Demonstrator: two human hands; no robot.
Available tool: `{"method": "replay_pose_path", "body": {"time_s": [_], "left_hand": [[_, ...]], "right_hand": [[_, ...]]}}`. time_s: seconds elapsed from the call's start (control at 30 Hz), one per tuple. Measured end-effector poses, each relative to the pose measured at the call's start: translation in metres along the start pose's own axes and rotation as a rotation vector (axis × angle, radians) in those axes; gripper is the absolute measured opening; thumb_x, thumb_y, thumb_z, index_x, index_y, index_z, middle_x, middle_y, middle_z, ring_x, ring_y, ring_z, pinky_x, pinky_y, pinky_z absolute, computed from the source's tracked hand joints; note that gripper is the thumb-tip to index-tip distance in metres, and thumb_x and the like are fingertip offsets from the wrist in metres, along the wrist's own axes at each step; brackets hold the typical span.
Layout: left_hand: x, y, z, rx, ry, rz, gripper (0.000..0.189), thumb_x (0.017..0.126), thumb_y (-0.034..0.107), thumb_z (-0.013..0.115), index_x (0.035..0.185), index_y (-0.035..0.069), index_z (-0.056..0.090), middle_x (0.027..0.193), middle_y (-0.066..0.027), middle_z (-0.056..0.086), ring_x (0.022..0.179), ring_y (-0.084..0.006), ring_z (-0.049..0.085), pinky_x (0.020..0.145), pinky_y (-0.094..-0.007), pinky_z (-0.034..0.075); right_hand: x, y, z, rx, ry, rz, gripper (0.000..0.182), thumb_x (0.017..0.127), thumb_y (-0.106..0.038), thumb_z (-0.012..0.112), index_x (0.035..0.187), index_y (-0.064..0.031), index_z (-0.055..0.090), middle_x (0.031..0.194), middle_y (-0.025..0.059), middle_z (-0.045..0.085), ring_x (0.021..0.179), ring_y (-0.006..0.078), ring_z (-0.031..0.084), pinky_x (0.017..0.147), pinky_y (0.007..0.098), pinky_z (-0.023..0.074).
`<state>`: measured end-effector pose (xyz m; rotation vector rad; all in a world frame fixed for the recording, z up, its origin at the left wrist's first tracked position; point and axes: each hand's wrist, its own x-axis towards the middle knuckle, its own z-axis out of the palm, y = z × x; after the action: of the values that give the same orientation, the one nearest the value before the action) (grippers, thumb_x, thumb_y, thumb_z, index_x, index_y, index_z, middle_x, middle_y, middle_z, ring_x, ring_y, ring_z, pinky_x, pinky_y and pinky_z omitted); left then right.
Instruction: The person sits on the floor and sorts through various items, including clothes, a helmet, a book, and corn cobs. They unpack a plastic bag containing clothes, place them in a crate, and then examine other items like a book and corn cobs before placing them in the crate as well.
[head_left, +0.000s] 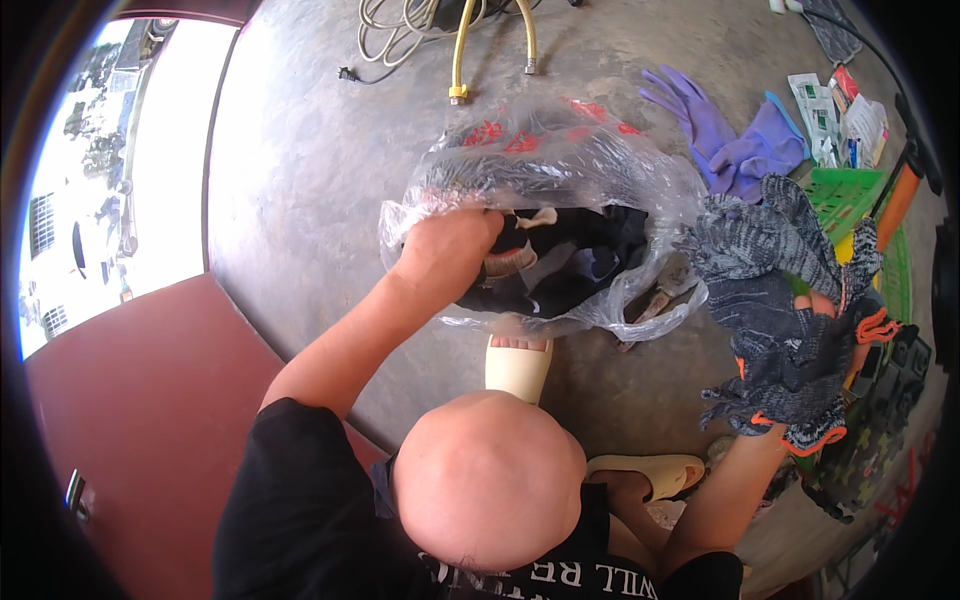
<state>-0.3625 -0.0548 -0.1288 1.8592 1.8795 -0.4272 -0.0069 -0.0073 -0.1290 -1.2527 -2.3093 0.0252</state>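
Note:
A clear plastic bag (555, 165) with red print lies on the concrete floor, its mouth spread towards me. Dark cloth items (577, 262) and a brush-like thing (510, 259) show inside it. My left hand (454, 244) is closed at the left side of the bag's mouth, gripping its edge or a dark item there; which one I cannot tell. On the right, my right hand (817, 304) holds a bunch of grey knitted work gloves (780, 330) with orange cuffs; its fingertips show between them and the rest is covered. A rusty tool (654, 304) shows through the bag's right handle.
Purple rubber gloves (731, 142) lie beyond the bag, near a green plastic basket (847, 187) and several packets (840, 116). Yellow hoses (461, 60) and a coiled cable (401, 34) are at the top. A dark red door (165, 420) stands at left.

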Motion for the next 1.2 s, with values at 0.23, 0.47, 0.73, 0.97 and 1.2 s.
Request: {"method": "replay_pose_path", "body": {"time_s": [0.23,0.47,0.73,0.97,1.2], "left_hand": [[0.047,-0.01,0.008,0.188,0.286,0.165,0.027,0.067,0.004,0.057,0.094,0.004,0.057,0.095,-0.0123,0.057,0.092,-0.0318,0.053,0.077,-0.0399,0.043],[0.073,0.018,0.0,0.083,0.34,0.369,0.036,0.071,0.011,0.059,0.106,0.006,0.054,0.098,-0.0125,0.057,0.094,-0.0308,0.053,0.083,-0.0396,0.042],[0.093,0.01,-0.028,-0.433,0.336,0.394,0.044,0.08,0.028,0.059,0.115,0.004,0.049,0.102,-0.0151,0.058,0.095,-0.0302,0.054,0.084,-0.0346,0.042],[0.022,0.072,0.023,-0.475,0.232,0.651,0.099,0.057,0.038,0.077,0.13,-0.002,0.025,0.116,-0.0205,0.047,0.104,-0.0359,0.048,0.091,-0.0401,0.039],[0.013,0.078,0.031,-0.364,0.576,0.604,0.041,0.053,0.007,0.066,0.093,0.004,0.058,0.109,-0.0119,0.051,0.104,-0.0272,0.048,0.093,-0.0416,0.037]], "right_hand": [[0.019,-0.014,-0.015,-0.087,0.001,-0.097,0.034,0.082,-0.022,0.055,0.109,-0.0014,0.048,0.098,0.0187,0.056,0.087,0.0344,0.056,0.076,0.0475,0.0431],[0.019,-0.011,-0.012,-0.11,0.032,-0.081,0.032,0.082,-0.022,0.055,0.105,-0.0011,0.05,0.098,0.0174,0.056,0.086,0.0335,0.056,0.078,0.0471,0.0422],[0.024,-0.019,-0.008,-0.08,0.109,-0.122,0.028,0.081,-0.022,0.055,0.1,-0.0008,0.053,0.098,0.0155,0.057,0.086,0.0323,0.056,0.081,0.0464,0.0408],[0.026,-0.016,-0.016,-0.299,0.153,-0.098,0.027,0.082,-0.023,0.054,0.101,-0.0044,0.053,0.096,0.0128,0.059,0.088,0.0318,0.056,0.087,0.0489,0.0361],[0.013,-0.014,-0.021,0.176,0.117,0.481,0.022,0.084,-0.02,0.051,0.095,-0.002,0.057,0.096,0.0111,0.059,0.094,0.029,0.056,0.091,0.0452,0.0341]]}}
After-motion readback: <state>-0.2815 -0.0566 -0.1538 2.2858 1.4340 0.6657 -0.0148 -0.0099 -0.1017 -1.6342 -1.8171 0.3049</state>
